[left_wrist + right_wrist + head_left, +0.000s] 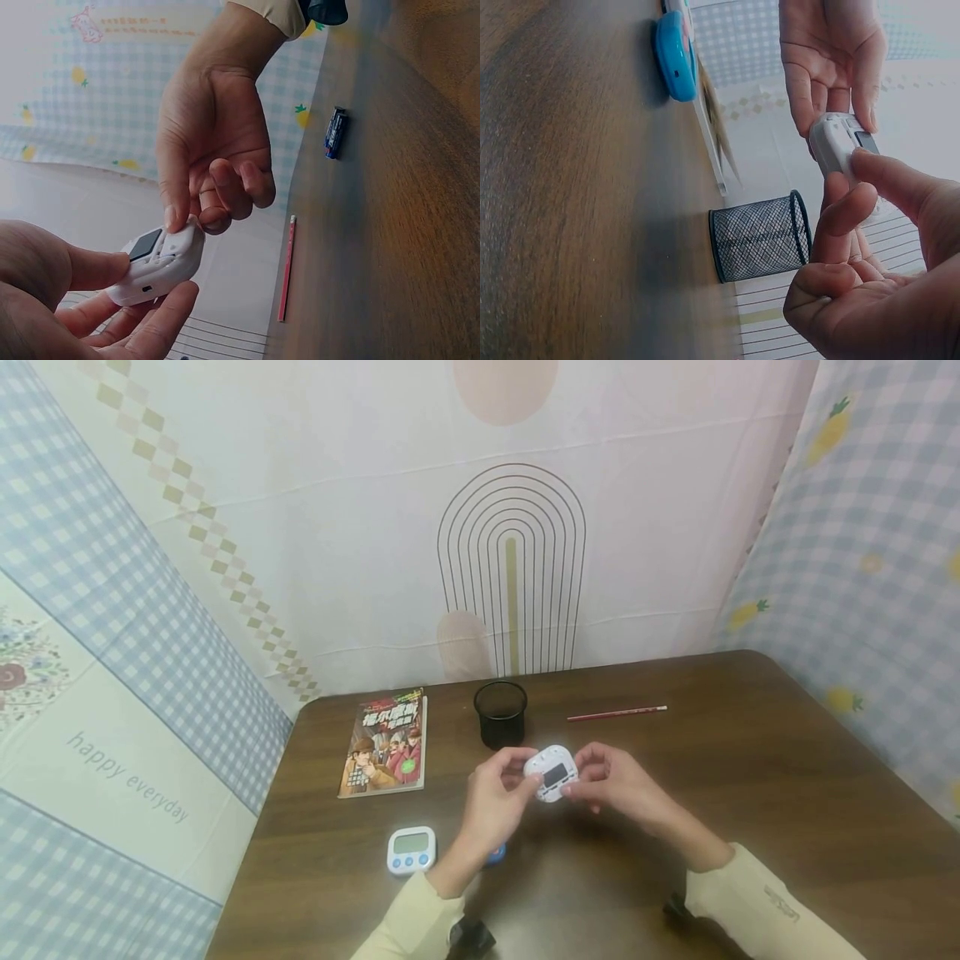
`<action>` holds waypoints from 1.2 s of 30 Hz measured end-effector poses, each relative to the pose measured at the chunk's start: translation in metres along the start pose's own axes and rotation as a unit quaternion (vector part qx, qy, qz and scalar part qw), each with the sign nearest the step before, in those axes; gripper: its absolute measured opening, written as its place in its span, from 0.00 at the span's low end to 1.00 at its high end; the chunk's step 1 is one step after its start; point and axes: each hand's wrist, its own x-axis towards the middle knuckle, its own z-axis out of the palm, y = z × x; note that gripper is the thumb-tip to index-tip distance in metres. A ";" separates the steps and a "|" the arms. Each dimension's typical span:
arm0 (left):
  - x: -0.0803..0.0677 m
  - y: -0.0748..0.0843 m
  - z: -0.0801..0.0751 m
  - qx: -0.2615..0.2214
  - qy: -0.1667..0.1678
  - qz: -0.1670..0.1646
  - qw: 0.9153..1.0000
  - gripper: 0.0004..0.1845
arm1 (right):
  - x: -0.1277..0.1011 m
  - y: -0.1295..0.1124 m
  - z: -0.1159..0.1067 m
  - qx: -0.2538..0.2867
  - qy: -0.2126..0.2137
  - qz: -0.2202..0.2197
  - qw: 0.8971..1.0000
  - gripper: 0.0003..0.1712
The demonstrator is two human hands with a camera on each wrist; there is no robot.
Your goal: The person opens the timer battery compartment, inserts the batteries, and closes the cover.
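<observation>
Over the table, a white digital timer (561,757) is held with its back side up, showing a dark rectangular patch. My left hand (491,802) grips it from the left, thumb on the back and fingers underneath. From the other side my right hand (626,789) pinches its edge; in the left wrist view the right thumb lies on the back near one end (180,236). A second white timer (412,850) with blue buttons lies face up left of my left forearm. The blue timer (675,60) is mostly hidden behind that forearm in the head view.
A black mesh pen cup (501,727) stands just beyond my hands. To its left lies a comic-covered book (385,747), to its right a red pencil (617,713). The left wrist view shows a dark blue battery (337,133) on the wooden table (750,760).
</observation>
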 end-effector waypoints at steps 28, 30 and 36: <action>0.000 0.000 0.002 -0.017 0.004 0.008 1.000 0.13 | 0.001 0.000 0.003 0.030 -0.021 0.010 0.999 0.25; 0.000 0.000 0.003 -0.017 0.004 0.008 1.000 0.13 | 0.002 0.001 0.003 0.031 -0.019 0.012 0.999 0.25; 0.000 0.000 0.003 -0.032 0.002 0.007 0.999 0.13 | 0.002 0.003 0.005 0.033 -0.029 -0.014 0.999 0.25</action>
